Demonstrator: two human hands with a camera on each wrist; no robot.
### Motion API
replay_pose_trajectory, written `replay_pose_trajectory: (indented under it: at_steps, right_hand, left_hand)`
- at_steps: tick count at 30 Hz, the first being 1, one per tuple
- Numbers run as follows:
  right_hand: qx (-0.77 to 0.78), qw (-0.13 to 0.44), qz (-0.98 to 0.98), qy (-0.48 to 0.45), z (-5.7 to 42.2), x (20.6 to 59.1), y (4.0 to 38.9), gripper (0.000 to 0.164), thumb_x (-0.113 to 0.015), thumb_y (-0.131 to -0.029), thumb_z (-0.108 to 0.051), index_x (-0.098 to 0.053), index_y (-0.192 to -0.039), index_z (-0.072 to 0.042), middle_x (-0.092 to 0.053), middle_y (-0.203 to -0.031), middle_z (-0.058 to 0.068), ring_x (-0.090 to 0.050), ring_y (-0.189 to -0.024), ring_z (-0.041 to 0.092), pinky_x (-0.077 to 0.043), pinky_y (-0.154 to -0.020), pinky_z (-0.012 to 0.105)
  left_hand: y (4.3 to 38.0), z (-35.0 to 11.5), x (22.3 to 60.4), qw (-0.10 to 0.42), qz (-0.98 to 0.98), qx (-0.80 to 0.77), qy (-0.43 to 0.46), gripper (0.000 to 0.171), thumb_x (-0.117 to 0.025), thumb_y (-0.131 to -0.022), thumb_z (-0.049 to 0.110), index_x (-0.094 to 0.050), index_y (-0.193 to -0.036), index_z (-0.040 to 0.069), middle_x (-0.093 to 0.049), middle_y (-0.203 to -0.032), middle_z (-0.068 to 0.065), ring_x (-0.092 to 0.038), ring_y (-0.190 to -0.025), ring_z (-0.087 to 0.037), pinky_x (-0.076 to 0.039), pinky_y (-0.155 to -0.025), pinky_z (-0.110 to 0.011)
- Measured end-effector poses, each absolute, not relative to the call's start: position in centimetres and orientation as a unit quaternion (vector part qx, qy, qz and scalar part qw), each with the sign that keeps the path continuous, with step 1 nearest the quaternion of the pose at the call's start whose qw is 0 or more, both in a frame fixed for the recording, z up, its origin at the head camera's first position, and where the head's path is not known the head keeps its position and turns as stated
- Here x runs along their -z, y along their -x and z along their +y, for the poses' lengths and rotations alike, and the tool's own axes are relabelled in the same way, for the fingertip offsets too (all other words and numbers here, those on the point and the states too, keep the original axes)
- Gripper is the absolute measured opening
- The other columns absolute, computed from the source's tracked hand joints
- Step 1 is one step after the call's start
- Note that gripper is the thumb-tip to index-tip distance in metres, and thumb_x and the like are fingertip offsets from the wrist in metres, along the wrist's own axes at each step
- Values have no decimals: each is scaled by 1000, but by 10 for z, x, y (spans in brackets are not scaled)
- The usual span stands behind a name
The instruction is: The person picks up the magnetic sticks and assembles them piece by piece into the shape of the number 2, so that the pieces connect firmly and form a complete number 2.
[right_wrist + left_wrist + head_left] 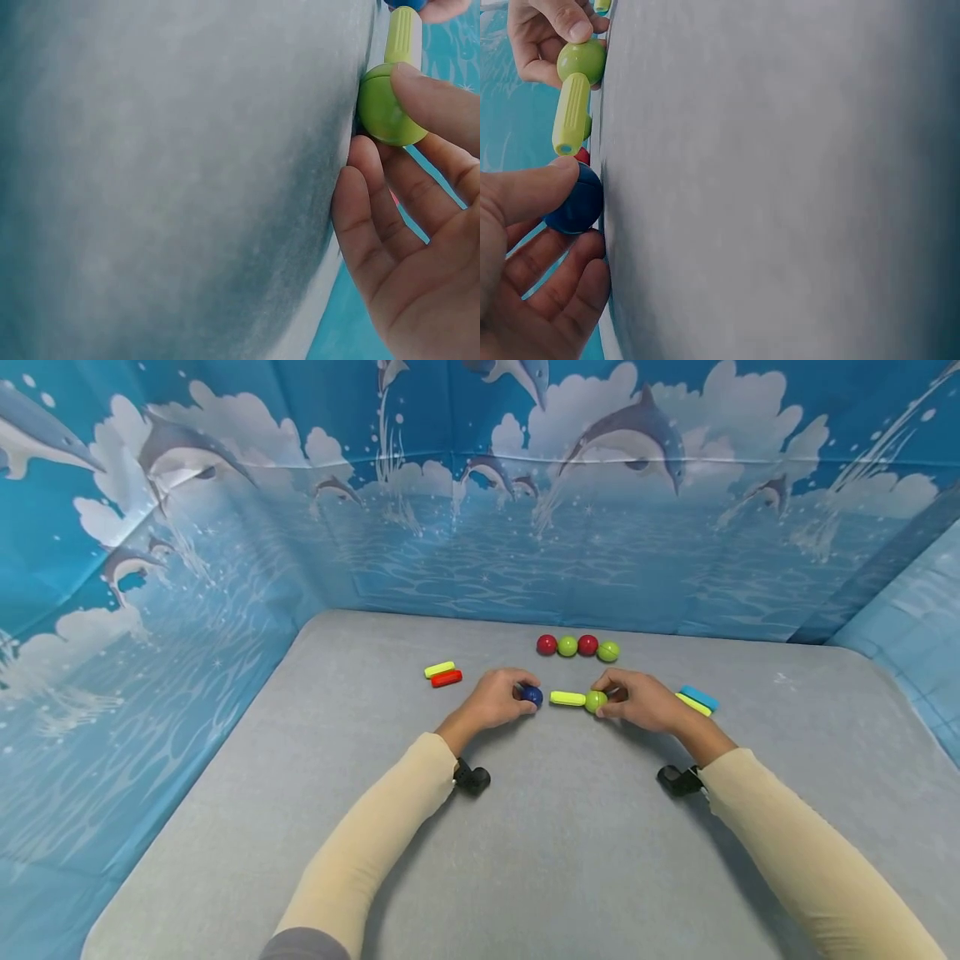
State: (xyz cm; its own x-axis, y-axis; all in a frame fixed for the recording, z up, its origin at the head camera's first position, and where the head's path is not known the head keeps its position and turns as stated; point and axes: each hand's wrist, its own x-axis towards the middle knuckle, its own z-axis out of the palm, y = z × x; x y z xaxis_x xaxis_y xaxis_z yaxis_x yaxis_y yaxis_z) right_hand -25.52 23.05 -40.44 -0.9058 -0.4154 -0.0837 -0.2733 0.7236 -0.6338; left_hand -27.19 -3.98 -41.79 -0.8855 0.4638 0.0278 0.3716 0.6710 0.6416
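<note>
Left hand [501,697]: pinching the blue ball [532,696], maybe so it can't roll.
Right hand [643,699]: pinching the green ball [596,701], likely to keep it steady.
Yellow stick [567,698]: pokes from the green ball toward the blue one, not touching it.
Right stick pair [698,698], left stick pair [446,677]: outside the hands, perhaps within easy reach.
Ball row [585,645]: red, green, red, green, farthest back.

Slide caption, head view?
Left hand pinches a dark-blue ball; right hand pinches a lime ball joined to a yellow rod, four red and green balls lined up behind.
</note>
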Motion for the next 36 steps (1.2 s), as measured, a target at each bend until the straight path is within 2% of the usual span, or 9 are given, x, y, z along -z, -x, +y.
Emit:
replay_pose_trajectory:
  at_steps: [14,23,36]
  right_hand:
    - [322,110,921,187,229,403,257,22,-68,-93,-12,-62,-115,-9,-64,-126,18,-62,-119,39,-54,-92,50]
    - [319,109,923,185,229,404,257,22,-68,-93,-13,-62,-114,-9,-64,-125,17,-62,-118,38,-55,-89,47]
    - [320,108,924,178,228,406,255,23,-68,-93,-13,-62,-115,-9,-63,-126,17,-62,-120,38,-54,-93,50]
  left_hand:
    - [272,-30,416,76,911,-337,-224,38,-74,-90,18,-67,-127,14,-67,-128,-4,-65,-103,-17,-54,-89,-30]
    - [272,-30,415,73,914,-324,-232,39,-74,-90,18,-67,-128,14,-66,-131,-5,-65,-104,-17,-55,-91,-30]
    - [271,-28,413,63,925,-289,-238,40,-72,-91,20,-66,-131,16,-65,-133,-4,-63,-108,-17,-53,-95,-30]
